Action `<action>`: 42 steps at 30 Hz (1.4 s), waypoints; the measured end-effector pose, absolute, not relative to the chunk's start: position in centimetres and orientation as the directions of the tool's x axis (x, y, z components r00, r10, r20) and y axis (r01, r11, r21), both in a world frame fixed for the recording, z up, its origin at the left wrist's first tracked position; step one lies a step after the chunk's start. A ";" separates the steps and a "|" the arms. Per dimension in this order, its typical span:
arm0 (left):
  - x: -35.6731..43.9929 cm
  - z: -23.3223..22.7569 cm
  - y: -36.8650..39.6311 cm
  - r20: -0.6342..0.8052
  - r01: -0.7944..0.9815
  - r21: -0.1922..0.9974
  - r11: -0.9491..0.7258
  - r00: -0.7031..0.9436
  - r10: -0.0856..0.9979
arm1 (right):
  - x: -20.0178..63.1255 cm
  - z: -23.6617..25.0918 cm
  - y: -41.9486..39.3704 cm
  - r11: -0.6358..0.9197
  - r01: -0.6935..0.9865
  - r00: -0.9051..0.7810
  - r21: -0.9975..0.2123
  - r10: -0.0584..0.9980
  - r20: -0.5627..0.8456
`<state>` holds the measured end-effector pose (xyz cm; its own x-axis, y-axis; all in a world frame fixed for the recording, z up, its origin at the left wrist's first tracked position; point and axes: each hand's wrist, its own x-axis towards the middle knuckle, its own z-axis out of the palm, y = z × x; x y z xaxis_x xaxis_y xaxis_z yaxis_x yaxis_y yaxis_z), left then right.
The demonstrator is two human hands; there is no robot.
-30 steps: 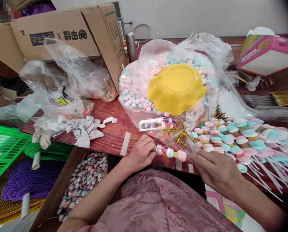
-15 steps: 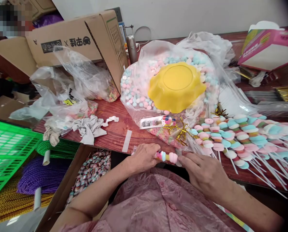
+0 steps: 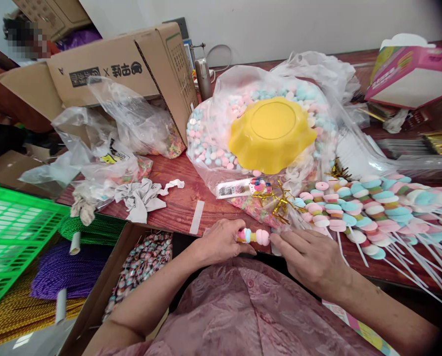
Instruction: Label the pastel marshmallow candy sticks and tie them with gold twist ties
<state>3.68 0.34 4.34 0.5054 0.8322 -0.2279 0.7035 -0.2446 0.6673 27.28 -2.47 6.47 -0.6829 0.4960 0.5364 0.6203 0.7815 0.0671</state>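
My left hand is closed around one end of a marshmallow skewer, with pink, blue, yellow and white pieces in a row, held level at the table's front edge. My right hand is at the other end, its fingertips pinched together beside the last pink piece. What lies between those fingertips is too small to make out. To the right, a pile of finished marshmallow skewers with white sticks lies on the table. A printed wrapper with gold tinsel lies just beyond my hands.
A yellow scalloped bowl sits upside down on a big clear bag of loose marshmallows. Cardboard box, crumpled gloves and green basket stand left. Below is a box of skewers. A person is at far left.
The skewer and both hands have shifted slightly upward and left. The view has moved a little, and the skewer's pieces show a slightly different turn.
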 end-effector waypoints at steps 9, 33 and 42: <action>4.6 4.7 0.4 -0.167 0.682 0.658 -0.319 0.545 0.822 | 26.7 7.3 -2.4 0.801 0.599 -0.720 -0.005 0.540 0.436; 4.0 4.2 -0.2 -0.098 0.786 0.498 -0.366 0.470 0.877 | 26.2 6.8 -1.6 0.768 0.637 -0.693 0.064 0.535 0.482; 4.8 4.4 0.2 -0.175 0.701 0.638 -0.317 0.534 0.827 | 22.6 7.6 -0.9 0.888 0.444 -0.878 0.115 0.407 0.251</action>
<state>4.78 0.19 4.41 0.5337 0.8274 -0.1750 0.7013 -0.3173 0.6384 22.59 -0.88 7.62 -0.8784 0.4067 0.2509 0.4443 0.8884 0.1154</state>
